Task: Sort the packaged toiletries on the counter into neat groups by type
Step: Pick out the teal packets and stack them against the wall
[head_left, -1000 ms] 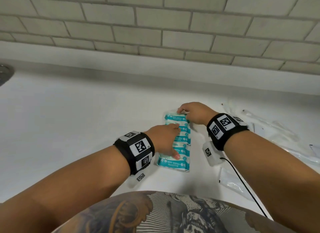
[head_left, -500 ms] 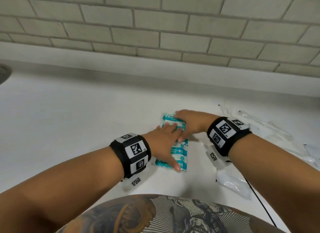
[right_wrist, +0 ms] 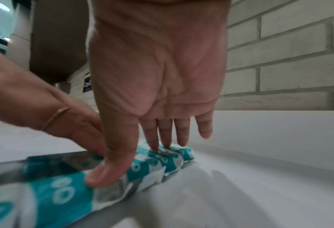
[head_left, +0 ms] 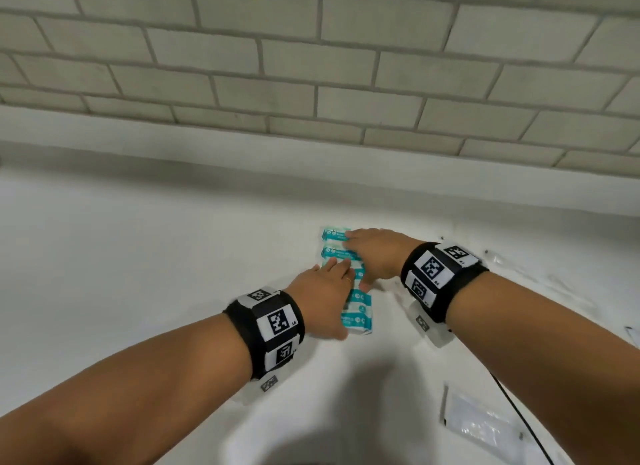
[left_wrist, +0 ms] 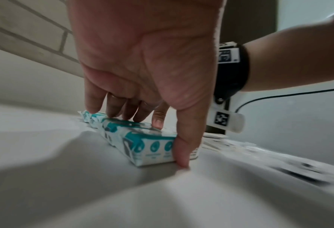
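Note:
Several teal-and-white packets (head_left: 358, 312) lie in a straight row on the white counter (head_left: 138, 274), running away from me. My left hand (head_left: 329, 295) rests flat on the near half, fingers straight on top and thumb against the nearest packet's end. My right hand (head_left: 360, 260) lies flat over the far half, fingertips on the last packets and thumb along the row's right side. The left wrist view shows the left hand (left_wrist: 142, 77) over the packets (left_wrist: 150, 148). In the right wrist view the right hand (right_wrist: 158, 92) presses the packets (right_wrist: 162, 160) beside the left hand (right_wrist: 70, 123).
Clear plastic packets (head_left: 481, 423) lie on the counter at the near right, and more clear wrappers (head_left: 502, 260) lie behind the right wrist. A tiled wall (head_left: 311, 66) rises behind the counter. A black cable (head_left: 519, 419) trails from the right wristband.
Both hands have closed in over the row. The right hand slid from the far end to lie along the far packets, and the view has tilted up.

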Tool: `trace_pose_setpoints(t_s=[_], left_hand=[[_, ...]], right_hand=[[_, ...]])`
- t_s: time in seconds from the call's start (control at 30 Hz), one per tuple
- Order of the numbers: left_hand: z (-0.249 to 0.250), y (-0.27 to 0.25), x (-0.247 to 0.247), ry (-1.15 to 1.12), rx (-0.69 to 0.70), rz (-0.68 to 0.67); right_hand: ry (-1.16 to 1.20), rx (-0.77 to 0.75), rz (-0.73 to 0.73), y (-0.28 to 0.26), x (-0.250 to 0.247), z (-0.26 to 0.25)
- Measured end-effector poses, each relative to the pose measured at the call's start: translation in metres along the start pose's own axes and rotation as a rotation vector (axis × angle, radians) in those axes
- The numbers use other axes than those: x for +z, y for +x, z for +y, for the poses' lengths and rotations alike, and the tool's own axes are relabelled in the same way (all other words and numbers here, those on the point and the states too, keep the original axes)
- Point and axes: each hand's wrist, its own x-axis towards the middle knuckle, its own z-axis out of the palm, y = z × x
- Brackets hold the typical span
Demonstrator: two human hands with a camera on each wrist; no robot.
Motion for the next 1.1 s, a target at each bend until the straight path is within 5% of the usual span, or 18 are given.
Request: trace_pose_setpoints(t_s=[0.23, 0.73, 0.8, 0.87, 1.0, 1.1], left_hand=[[-0.055, 0.066, -0.032, -0.030, -0.086, 0.071], [-0.097, 0.122, -0.035, -0.148, -0.056, 0.056], [-0.105, 0.121, -0.044, -0.276, -0.024, -0.005], [-0.114, 0.126, -0.054, -0.456, -0.035, 0.080], [-0.132, 0.144, -0.066, -0.983, -0.438, 0.134], [-0.141, 0.162, -0.060, -1.450, -0.581, 0.071]], right_hand=[[0.096, 0.144, 0.241, 0.056, -0.017, 0.030], [0.462, 0.200, 0.142, 0.094, -0.026, 0.068], [0.625, 0.265, 0.213, 0.092, -0.027, 0.069], [0.852, 0.380, 0.317, 0.093, -0.028, 0.076], [1.424, 0.467, 0.382, 0.096, -0.023, 0.080], [1.951, 0.449, 0.415, 0.102, -0.018, 0.074]])
